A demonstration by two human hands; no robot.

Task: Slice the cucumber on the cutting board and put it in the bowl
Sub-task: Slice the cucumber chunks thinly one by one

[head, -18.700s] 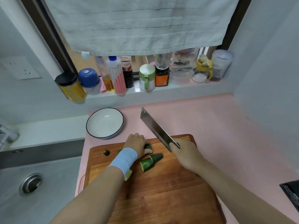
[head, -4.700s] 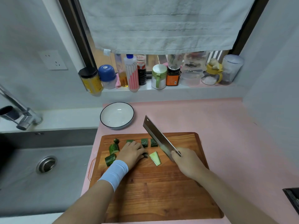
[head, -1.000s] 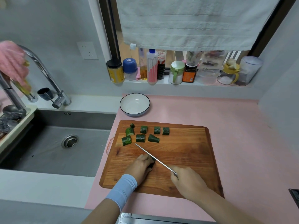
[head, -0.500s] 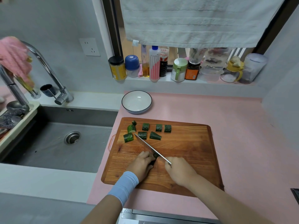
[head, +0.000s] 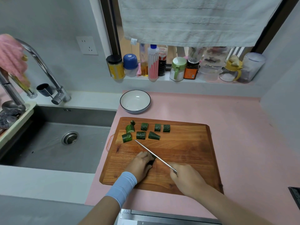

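Note:
Several green cucumber chunks lie in two rows at the far left of the wooden cutting board. My left hand curls over a dark cucumber piece near the board's front and holds it down; most of that piece is hidden. My right hand grips the handle of a cleaver, whose blade stands edge-down right beside my left fingers. A white bowl with a dark rim sits beyond the board, with nothing in it.
A steel sink with a faucet lies left of the pink counter. Jars and bottles line the windowsill under a hanging towel. A dark object shows at the right edge.
Since a second ago the cleaver stays over the piece under my left hand, and my right hand has shifted slightly. The cut chunks on the far side have not moved.

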